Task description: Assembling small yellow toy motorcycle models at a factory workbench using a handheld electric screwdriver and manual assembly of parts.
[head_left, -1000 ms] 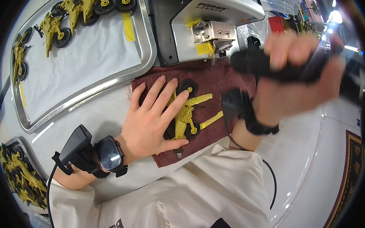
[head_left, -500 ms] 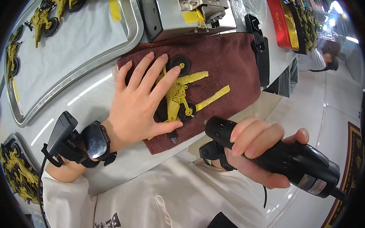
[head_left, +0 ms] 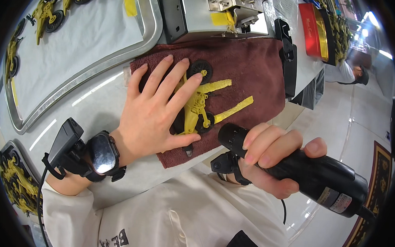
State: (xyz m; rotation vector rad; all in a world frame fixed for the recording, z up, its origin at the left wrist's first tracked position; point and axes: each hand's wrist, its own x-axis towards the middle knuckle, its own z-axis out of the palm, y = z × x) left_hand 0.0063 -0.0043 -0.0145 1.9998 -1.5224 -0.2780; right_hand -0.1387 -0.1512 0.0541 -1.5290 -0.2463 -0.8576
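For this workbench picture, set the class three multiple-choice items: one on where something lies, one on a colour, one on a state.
1. Where does the yellow toy vehicle lie?
A. On the dark red towel
B. In the metal tray
C. On the floor

2. What colour is the power tool?
A. White
B. Black
C. Yellow

3. How is the left hand placed?
A. Curled into a fist in the air
B. Flat, fingers spread, pressing on the toy vehicle
C. Gripping the tool

Answers:
1 A, the toy rests on the towel beside the tray, not in it.
2 B, the body gripped by the right hand is black.
3 B, the palm lies open over the toy on the towel.
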